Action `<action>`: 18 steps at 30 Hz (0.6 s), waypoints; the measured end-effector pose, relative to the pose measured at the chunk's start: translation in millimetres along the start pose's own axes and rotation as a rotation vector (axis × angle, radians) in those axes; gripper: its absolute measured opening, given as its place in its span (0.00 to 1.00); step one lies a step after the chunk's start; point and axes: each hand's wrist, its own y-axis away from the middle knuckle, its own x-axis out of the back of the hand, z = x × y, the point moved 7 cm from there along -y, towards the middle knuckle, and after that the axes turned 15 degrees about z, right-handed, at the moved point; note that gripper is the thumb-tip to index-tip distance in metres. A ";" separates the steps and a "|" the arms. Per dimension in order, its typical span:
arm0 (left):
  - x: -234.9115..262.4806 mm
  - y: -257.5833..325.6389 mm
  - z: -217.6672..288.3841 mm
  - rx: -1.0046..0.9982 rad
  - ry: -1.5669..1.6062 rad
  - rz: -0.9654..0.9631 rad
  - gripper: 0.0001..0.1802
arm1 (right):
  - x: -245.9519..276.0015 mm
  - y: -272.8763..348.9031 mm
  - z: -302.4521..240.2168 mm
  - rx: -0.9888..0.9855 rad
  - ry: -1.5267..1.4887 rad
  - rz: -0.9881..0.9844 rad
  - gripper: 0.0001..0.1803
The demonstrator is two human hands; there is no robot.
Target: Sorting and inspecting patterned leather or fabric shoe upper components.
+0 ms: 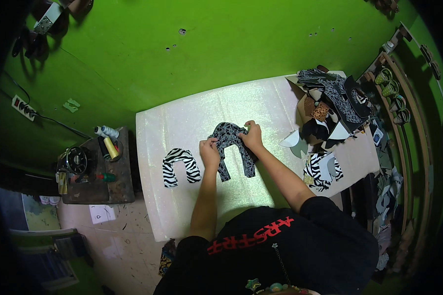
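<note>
Above the pale, shimmering table cover (182, 113), both my hands hold a black arch-shaped fabric piece (227, 132) with a grey line pattern. Its curved end points away from me and its two legs hang toward me. My left hand (210, 153) pinches the left edge. On the upper right edge my right hand (251, 136) is closed, thumb on the fabric. To the left lies a zebra-striped arch-shaped piece (169, 169) of similar form, close to my left hand but apart from it.
At the right, a cardboard box (304, 110) overflows with fabric scraps (347, 98); more zebra-striped scraps (314, 167) lie nearer me. A dark side table (123, 189) on the left carries thread spools (111, 148). A wooden rack (403, 147) with sandals stands far right, beside the green wall (231, 44).
</note>
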 end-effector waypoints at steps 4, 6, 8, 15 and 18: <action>2.0 3.1 0.2 -0.010 -0.008 0.007 0.08 | 2.3 3.5 0.4 -0.009 -0.024 0.024 0.26; 4.0 5.2 3.6 -0.037 -0.034 0.027 0.08 | 4.8 7.8 2.0 0.031 -0.032 0.057 0.25; 6.1 8.6 6.1 -0.084 -0.070 0.029 0.11 | 11.4 12.4 2.1 0.078 -0.040 0.083 0.24; 3.6 48.2 13.9 -0.219 -0.160 -0.148 0.29 | 54.5 37.9 12.4 0.079 -0.325 -0.013 0.18; -0.7 59.3 20.5 -0.246 -0.279 -0.181 0.31 | 81.8 43.4 18.6 0.063 -0.442 -0.063 0.16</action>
